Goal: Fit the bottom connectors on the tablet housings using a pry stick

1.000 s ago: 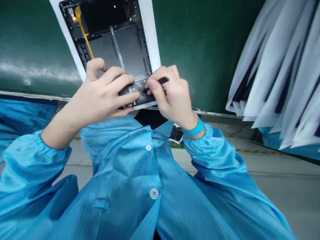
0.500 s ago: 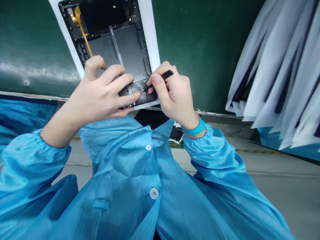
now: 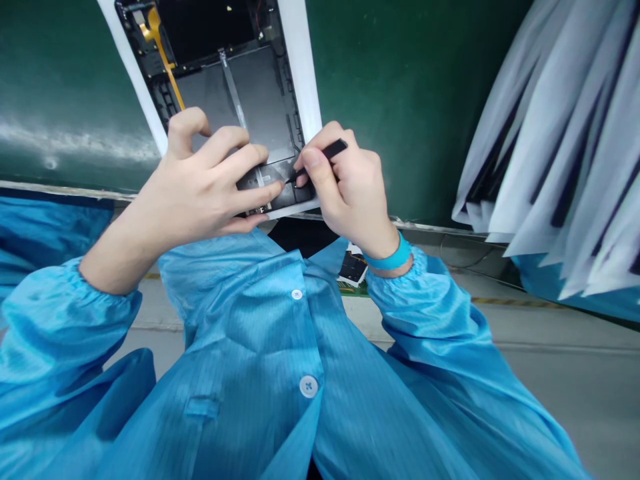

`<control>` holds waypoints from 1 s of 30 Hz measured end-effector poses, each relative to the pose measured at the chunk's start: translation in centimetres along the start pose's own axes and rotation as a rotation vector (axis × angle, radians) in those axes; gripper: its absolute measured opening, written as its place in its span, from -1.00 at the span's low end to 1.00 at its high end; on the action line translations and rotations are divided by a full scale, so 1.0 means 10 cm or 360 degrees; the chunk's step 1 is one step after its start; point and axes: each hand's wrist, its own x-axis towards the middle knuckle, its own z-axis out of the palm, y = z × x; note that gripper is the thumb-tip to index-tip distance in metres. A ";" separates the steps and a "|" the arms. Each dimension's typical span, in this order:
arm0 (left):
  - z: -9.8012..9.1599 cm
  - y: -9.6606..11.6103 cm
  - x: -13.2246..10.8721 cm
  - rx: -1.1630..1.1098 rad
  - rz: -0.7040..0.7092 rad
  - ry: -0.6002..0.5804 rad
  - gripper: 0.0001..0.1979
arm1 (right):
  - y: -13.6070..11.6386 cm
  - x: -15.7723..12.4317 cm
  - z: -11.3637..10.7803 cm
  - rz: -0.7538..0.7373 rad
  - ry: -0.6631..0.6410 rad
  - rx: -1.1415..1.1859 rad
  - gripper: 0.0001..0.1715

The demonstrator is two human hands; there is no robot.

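An opened tablet with a white frame lies on the green mat, its dark inside parts and an orange flex strip showing. My left hand rests curled on the tablet's near end, fingers pressing down on a dark part there. My right hand pinches black tweezers, whose tip touches the tablet's inside close to my left fingertips. A blue band sits on my right wrist.
The green mat covers the bench, whose near edge runs under my hands. A fan of white-wrapped flat panels stands at the right. A small dark circuit part lies below the bench edge. My blue coat fills the foreground.
My right hand has tilted the tweezers upright and shifted a little right; the tip stays at the same spot. My left hand has barely moved.
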 end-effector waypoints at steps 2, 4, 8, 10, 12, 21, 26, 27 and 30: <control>0.01 -0.01 -0.01 0.0037 0.0043 0.0025 -0.49 | 0.01 0.00 0.00 -0.0054 0.0017 -0.0007 -0.48; 0.02 -0.01 -0.02 0.0034 0.0046 0.0052 -0.50 | 0.01 0.01 -0.01 -0.0109 0.0037 -0.0054 -0.49; 0.00 0.01 -0.02 0.0023 0.0001 0.0057 -0.52 | -0.03 0.03 -0.02 -0.0112 -0.0035 -0.0165 -0.45; -0.02 0.03 0.00 0.0006 -0.0008 0.0064 -0.53 | -0.03 0.03 -0.02 -0.0118 -0.0068 -0.0165 -0.40; -0.04 0.03 0.01 -0.0018 -0.0018 0.0065 -0.54 | -0.02 0.03 0.00 -0.0105 -0.0064 -0.0126 -0.37; 0.03 -0.04 -0.02 -0.0034 -0.0032 0.0090 -0.53 | 0.00 -0.01 0.01 0.0034 -0.0014 0.0026 -0.40; 0.02 -0.01 -0.02 -0.0064 -0.0216 0.0029 -0.55 | -0.02 -0.01 -0.01 -0.0081 0.0018 -0.0008 -0.42; 0.02 0.00 -0.02 -0.0066 -0.0234 0.0020 -0.54 | -0.02 -0.01 -0.01 -0.0084 0.0025 -0.0009 -0.43; 0.01 0.02 -0.01 -0.0120 -0.0288 -0.0008 -0.51 | -0.02 -0.02 -0.01 -0.0039 0.0038 0.0023 -0.44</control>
